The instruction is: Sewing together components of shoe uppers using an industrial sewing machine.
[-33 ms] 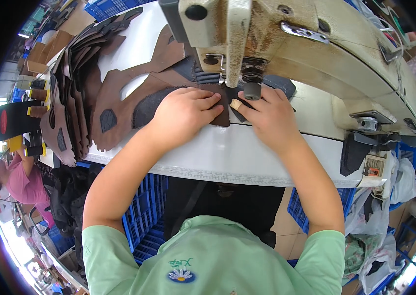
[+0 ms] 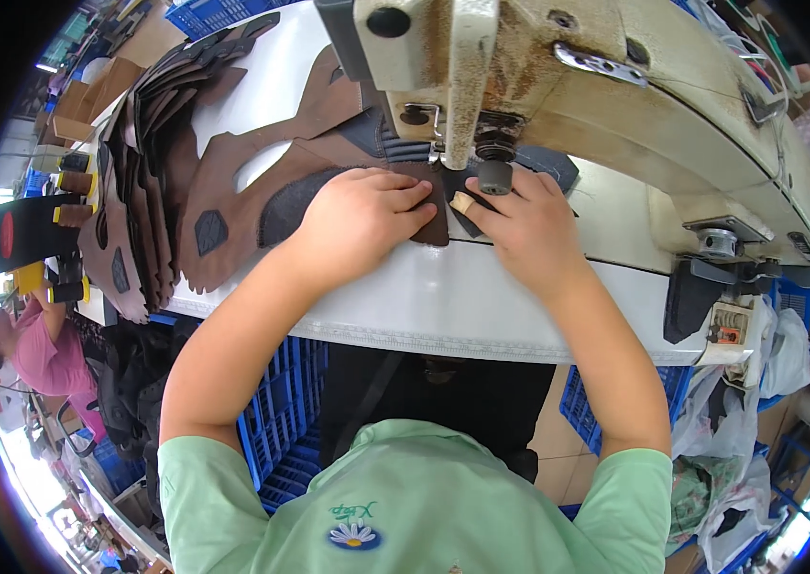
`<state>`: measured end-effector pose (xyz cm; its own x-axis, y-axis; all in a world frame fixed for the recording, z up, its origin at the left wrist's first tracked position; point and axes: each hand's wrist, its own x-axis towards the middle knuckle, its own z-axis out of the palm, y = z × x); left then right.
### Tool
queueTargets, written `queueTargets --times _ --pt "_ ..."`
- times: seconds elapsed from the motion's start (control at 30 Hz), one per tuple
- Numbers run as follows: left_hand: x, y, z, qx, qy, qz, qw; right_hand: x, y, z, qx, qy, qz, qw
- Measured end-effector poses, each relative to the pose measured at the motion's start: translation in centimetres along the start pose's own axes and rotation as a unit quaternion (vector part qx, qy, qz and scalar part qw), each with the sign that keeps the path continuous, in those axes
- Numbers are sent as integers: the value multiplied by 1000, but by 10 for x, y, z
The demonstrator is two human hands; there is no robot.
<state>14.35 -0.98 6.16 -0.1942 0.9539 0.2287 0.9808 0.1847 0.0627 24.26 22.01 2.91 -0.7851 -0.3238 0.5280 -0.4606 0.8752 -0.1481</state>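
Under the head of an industrial sewing machine [image 2: 606, 105] lies a brown leather piece [image 2: 223, 182] with dark patches sewn on it. My left hand [image 2: 357, 220] rests flat on it, left of the needle area, fingers pointing right and slightly apart. To the right of the needle, my right hand [image 2: 525, 225] presses on a black piece [image 2: 467, 223] at the brown leather's edge. Its fingers are stretched and partly hidden by the machine's round knob [image 2: 494, 176]. A tan wrap [image 2: 462, 202] covers one of its digits. The needle tip itself is hard to make out.
A stack of brown and black cut pieces [image 2: 142, 163] hangs over the table's left side. Thread spools [image 2: 72, 217] stand beyond it. A ruler strip [image 2: 405, 346] runs along the white table's front. Blue crates [image 2: 281, 411] sit below. A person in pink [image 2: 51, 359] is at far left.
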Motion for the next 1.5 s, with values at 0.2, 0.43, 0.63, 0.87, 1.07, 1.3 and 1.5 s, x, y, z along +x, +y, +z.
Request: queueTargets --times 0.2,0.43,0.63,0.87,1.07,1.3,1.5 --pt "11 -9 -6 -62 -9 -26 998 0 3 1 -9 -16 20 1000" --pt "13 -9 -6 -79 -6 -38 996 3 4 0 -2 5 16 1000" --pt "15 -5 -2 -51 10 -53 997 4 6 1 -15 7 18 1000" --pt "15 -5 1 -46 25 -54 997 3 7 4 -13 13 24 1000" --pt "14 -5 1 -45 36 -54 997 4 5 4 -19 20 22 999" --pt "16 -6 1 -43 35 -47 997 3 6 5 -12 11 21 1000" --pt "18 -4 2 -51 34 -57 996 1 8 5 -16 13 19 1000"
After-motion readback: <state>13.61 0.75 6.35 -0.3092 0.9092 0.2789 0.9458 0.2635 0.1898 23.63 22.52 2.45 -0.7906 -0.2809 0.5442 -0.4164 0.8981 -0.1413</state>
